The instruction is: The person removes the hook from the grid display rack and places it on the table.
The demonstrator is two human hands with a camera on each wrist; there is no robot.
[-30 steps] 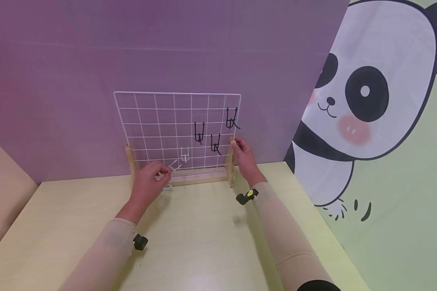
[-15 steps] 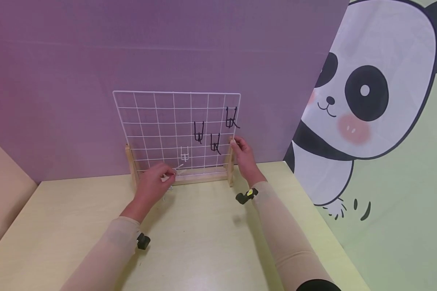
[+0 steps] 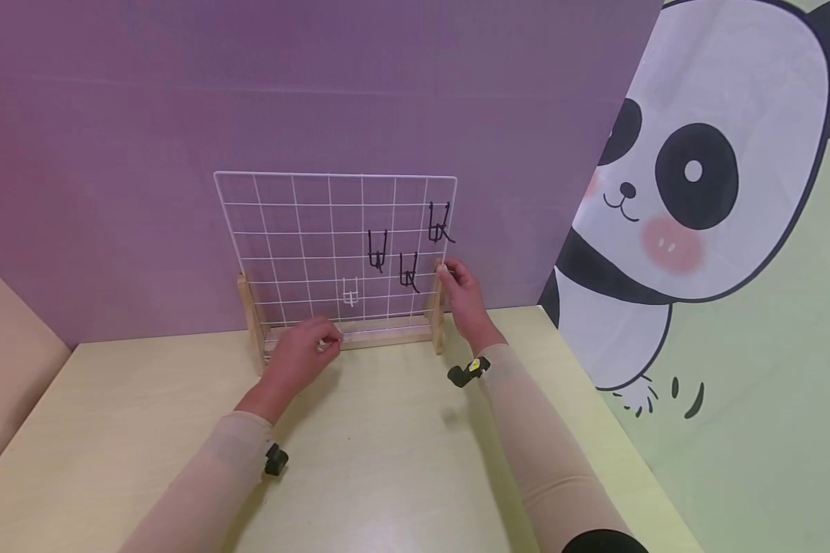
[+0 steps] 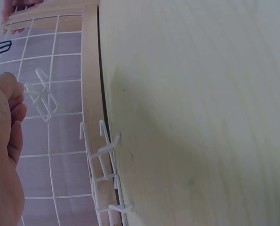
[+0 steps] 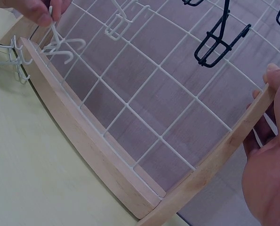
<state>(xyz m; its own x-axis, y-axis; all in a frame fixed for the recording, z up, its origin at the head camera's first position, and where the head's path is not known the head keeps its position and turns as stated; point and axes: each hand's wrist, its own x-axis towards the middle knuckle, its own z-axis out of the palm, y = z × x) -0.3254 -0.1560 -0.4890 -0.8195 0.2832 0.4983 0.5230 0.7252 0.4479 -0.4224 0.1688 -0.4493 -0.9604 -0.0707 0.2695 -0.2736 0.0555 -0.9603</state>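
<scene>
White hook in the left hand, low at the wire grid, between six and seven o'clock of its centre in the head view; thumb and forefinger pinch its stem, with two bent ends clear of the fingers; whether these touch a wire I cannot tell. Right hand grips the wooden stand between three and four o'clock; sensible bracing, I judge, since so light a frame could rock. Probably best to set both bent ends level over one wire together, then ease the weight down before loosening the pinch; the mounted white hook near five o'clock makes a handy pattern; two other white hooks, between four and five o'clock of the held one in the left wrist view, could snag a low wrist.
</scene>
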